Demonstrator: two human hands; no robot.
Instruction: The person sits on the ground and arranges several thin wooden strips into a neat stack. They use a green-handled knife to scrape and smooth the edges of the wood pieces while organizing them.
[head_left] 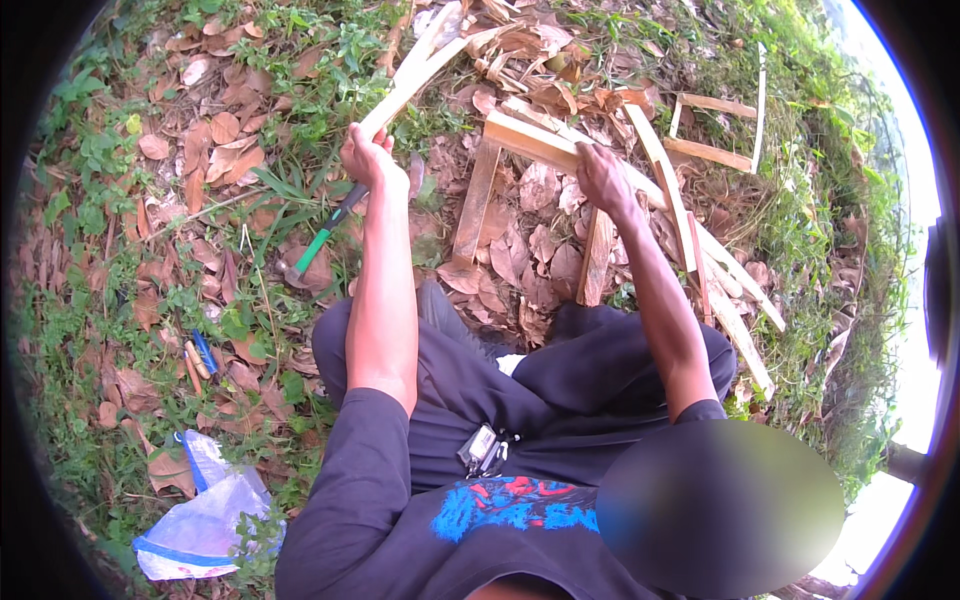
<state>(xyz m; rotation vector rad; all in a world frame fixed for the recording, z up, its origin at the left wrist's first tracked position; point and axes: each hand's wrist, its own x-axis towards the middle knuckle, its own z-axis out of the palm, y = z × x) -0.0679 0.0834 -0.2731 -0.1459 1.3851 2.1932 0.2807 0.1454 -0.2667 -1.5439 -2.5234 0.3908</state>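
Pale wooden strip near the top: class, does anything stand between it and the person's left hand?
Nothing visible does: the left hand grips the near end of the pale wooden strip.

Outdoors: rough, open ground, looks like a makeshift woodworking spot. Brown dry leaves (230, 165) left of the left fingers (354, 141); green weeds (100, 150) farther left. Well right of the right fingers (591, 157), grass (850, 130), with bright daylight (910, 130) beyond. Woodworking signs: pale wood strips (669, 185) lying just right of the right fingers; open wooden frame (710, 154) farther right; tool with green-and-black handle (322, 238) below the left fingers. Folded legs (480, 385) below both sets of fingers, low to the ground.
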